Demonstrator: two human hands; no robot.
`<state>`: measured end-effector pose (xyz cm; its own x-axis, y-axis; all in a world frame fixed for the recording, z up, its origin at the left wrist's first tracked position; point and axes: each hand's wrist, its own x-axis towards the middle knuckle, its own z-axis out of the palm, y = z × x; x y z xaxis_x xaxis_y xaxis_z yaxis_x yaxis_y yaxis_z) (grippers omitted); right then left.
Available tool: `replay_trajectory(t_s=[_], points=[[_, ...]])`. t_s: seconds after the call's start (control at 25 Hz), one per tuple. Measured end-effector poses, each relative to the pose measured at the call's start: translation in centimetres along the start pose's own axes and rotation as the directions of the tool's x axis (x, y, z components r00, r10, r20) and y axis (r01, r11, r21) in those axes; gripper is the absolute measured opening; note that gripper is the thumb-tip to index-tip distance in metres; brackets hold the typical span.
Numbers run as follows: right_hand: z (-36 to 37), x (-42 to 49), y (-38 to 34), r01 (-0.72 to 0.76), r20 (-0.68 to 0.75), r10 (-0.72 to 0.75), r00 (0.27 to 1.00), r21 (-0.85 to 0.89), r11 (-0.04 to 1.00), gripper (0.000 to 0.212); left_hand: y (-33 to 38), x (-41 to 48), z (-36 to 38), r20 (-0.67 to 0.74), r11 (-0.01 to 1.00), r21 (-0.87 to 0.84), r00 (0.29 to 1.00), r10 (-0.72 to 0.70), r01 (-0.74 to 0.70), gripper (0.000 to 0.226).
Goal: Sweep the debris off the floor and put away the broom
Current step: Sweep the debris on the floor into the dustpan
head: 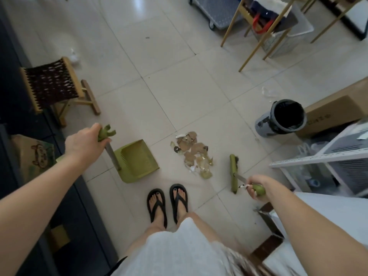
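A pile of debris (194,154), brown scraps and pale bits, lies on the tiled floor in front of my feet. My left hand (85,143) grips the green top of the long-handled dustpan (137,161), which stands on the floor left of the pile with its mouth toward it. My right hand (256,186) is closed around the green handle of the broom (233,172). The broom's green head rests on the floor just right of the pile.
A grey bin (284,118) with a black liner stands right of the debris, beside a cardboard box (336,112). A woven stool (53,88) sits at the left. White shelving (318,162) is at the right, chair legs (256,48) and a cart at the back. Small white scraps (74,55) lie farther off.
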<state>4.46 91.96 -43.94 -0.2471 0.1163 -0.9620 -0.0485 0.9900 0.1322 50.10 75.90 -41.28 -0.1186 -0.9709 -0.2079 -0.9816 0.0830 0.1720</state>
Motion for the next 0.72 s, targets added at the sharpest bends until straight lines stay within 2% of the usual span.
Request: replay_trajectory(t_s=[0.08, 0.24, 0.36, 0.56, 0.72], points=[[1.5, 0.3, -0.3, -0.009, 0.052, 0.005, 0.999, 0.083, 0.996, 0.033, 0.5, 0.0, 0.5, 0.004, 1.0, 0.0, 1.0, -0.025, 0.025, 0.028], [5.3, 0.8, -1.7, -0.007, 0.131, -0.039, 0.991, 0.33, 0.944, 0.028, 1.5, -0.8, 2.1, 0.024, 0.999, 0.014, 0.998, -0.053, 0.052, 0.028], [6.7, -0.2, -4.4, 0.015, 0.162, -0.093, 0.982, 0.431, 0.902, 0.017, 2.3, -1.1, 2.4, 0.047, 0.998, 0.004, 0.997, -0.069, 0.069, 0.028], [5.9, -1.8, -8.9, 0.066, 0.215, -0.219, 0.952, 0.553, 0.83, 0.022, 4.1, -1.6, 2.3, 0.07, 0.998, -0.048, 0.997, -0.029, 0.032, 0.027], [5.9, -2.4, -10.9, 0.075, 0.267, -0.261, 0.928, 0.552, 0.831, 0.029, 5.4, -1.3, 2.4, 0.065, 0.996, -0.093, 0.998, -0.005, 0.011, 0.026]])
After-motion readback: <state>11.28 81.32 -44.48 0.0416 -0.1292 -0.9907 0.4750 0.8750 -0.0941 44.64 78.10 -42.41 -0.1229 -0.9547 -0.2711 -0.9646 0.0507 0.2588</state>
